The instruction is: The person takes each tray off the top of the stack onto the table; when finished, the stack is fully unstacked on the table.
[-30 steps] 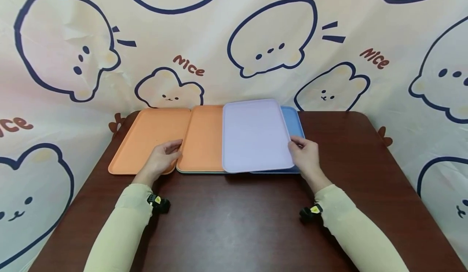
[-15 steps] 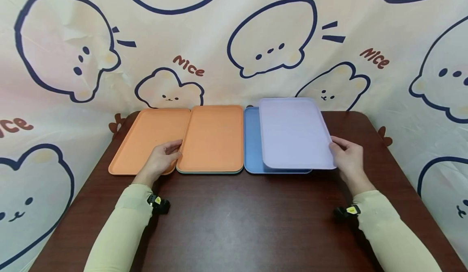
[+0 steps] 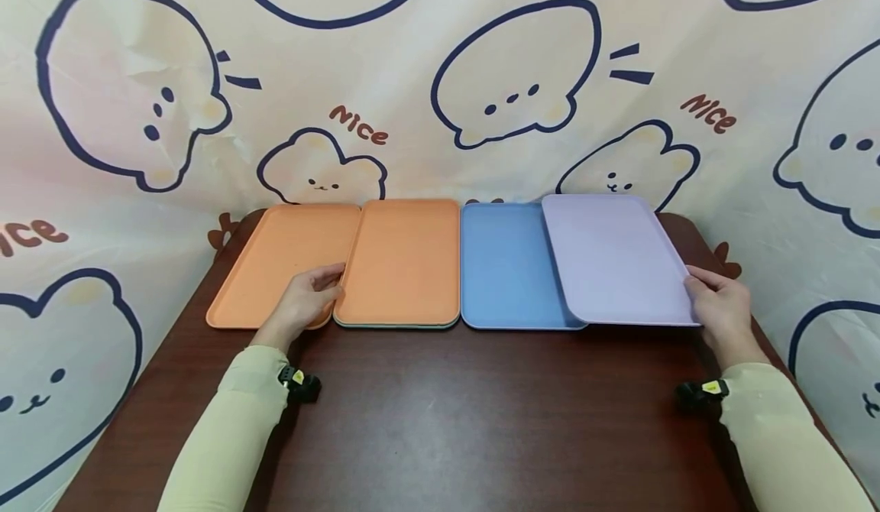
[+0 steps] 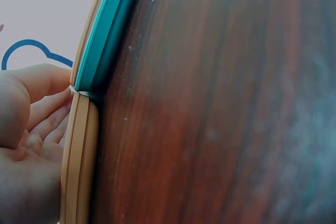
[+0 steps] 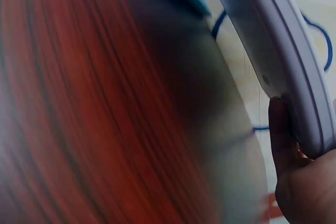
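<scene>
In the head view my right hand (image 3: 725,306) pinches the right edge of a lilac tray (image 3: 619,260), its thumb and fingers gripping the rim in the right wrist view. The lilac tray is raised, tilted, and overlaps the right part of a blue tray (image 3: 516,267). My left hand (image 3: 302,306) lies over the front right part of the leftmost orange tray (image 3: 285,260). Its thumb and fingertips touch the left rim of a second orange tray (image 3: 406,260). In the left wrist view a teal tray (image 4: 107,35) shows beneath that second orange tray.
All the trays lie in a row along the back of a dark brown wooden table (image 3: 440,420). Behind it hangs a cream cloth (image 3: 406,61) printed with cartoon outlines. A small black camera (image 3: 302,387) is strapped to the left wrist, another (image 3: 701,392) to the right.
My right hand has carried the lilac tray rightward, from over the second orange tray and across the blue tray, uncovering both. My left hand has stayed in place.
</scene>
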Demonstrator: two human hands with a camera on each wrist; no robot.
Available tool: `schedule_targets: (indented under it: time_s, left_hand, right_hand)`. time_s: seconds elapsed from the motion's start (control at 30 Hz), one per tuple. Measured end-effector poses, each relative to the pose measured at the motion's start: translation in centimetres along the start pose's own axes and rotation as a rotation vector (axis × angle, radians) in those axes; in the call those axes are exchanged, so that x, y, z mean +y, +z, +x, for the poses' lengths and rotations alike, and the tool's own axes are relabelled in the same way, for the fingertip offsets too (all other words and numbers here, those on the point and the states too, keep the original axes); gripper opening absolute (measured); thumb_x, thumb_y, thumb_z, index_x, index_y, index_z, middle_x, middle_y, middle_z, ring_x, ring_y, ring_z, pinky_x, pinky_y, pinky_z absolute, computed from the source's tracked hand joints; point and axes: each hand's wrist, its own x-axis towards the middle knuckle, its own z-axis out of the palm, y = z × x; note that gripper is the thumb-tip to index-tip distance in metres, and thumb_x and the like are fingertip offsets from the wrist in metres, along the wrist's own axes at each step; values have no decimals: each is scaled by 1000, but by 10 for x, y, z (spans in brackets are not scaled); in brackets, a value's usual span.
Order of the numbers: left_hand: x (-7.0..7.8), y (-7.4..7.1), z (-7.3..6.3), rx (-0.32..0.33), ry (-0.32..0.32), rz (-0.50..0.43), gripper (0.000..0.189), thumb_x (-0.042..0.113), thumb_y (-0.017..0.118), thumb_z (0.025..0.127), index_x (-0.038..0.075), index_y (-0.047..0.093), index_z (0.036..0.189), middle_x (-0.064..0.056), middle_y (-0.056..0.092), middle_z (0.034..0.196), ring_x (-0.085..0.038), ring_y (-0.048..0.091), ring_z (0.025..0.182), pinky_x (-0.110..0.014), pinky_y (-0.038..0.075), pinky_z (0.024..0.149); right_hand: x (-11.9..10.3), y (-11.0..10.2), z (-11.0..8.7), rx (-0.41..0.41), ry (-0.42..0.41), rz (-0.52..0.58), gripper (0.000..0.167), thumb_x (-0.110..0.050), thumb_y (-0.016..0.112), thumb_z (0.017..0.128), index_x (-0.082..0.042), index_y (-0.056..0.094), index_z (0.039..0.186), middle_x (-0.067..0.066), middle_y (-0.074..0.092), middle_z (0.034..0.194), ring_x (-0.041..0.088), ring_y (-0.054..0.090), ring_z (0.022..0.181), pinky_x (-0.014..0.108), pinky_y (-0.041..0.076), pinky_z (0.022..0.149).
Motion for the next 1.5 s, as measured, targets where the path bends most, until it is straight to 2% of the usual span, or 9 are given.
schedule_targets:
  time_s: [0.2,0.4,0.63,0.73,0.8,0.93,1.13,1.33,1.5]
  left_hand:
    - [0,1,-1,-15,5,-15,58,6,56,110,-4,38,165,-27,36,172,-42,32,163,-55,33,130]
    - [1,0,-1,-16,-10,-14,58,6,56,110,-2,38,165,-25,36,173,-41,32,163,-54,33,130]
    - [0,-2,-1,-8,-14,-3,57,7,55,111,0,39,165,-23,37,173,-39,31,164,-53,33,131]
    - [-2,-3,-1,-5,-15,-8,57,7,55,111,0,40,165,-23,37,173,-38,31,164,-53,33,131]
    - [-3,-3,-1,-3,-14,-4,57,6,55,111,0,40,165,-23,37,173,-38,32,164,-53,33,131]
    - [-3,-4,-1,4,-15,0,57,6,55,111,-1,40,165,-23,37,173,-39,32,164,-53,33,131]
    - [-1,-3,-1,5,-33,-11,57,8,58,111,3,41,165,-22,37,173,-38,32,164,-53,34,130]
    - [-1,-1,1,5,-44,-21,58,9,58,111,3,40,166,-22,36,174,-37,33,163,-52,36,130]
    - [0,0,1,9,-46,-27,58,9,58,111,4,40,166,-21,36,174,-36,34,163,-50,36,130]
  right_hand:
    - [18,-17,16,32,24,36,51,-23,56,110,-1,53,156,12,56,139,-2,52,97,5,47,69]
    - [28,-30,26,14,54,-33,55,-29,52,111,-5,47,161,21,41,168,17,51,136,3,45,72]
    - [28,-31,31,-11,-3,-146,55,-31,49,112,-3,49,160,27,41,168,25,53,131,8,49,73]
    - [24,-28,31,-35,-87,-258,53,-25,44,113,3,50,157,34,45,163,42,50,142,33,61,97]
    - [22,-26,32,-55,-177,-366,51,-19,41,111,11,51,153,42,47,155,54,44,147,54,54,111]
    - [18,-25,35,-79,-312,-535,50,-13,40,107,20,54,143,50,49,142,66,44,137,74,40,113]
    - [12,-25,32,-107,-293,-542,56,-17,39,107,23,46,146,52,43,145,68,40,139,75,37,114]
    - [-1,-10,15,-17,-256,-416,56,-22,38,109,13,51,151,45,50,150,60,47,141,71,42,113]
    - [-15,13,-1,-12,-337,-378,51,-25,42,111,6,61,147,39,61,143,53,58,131,51,51,90]
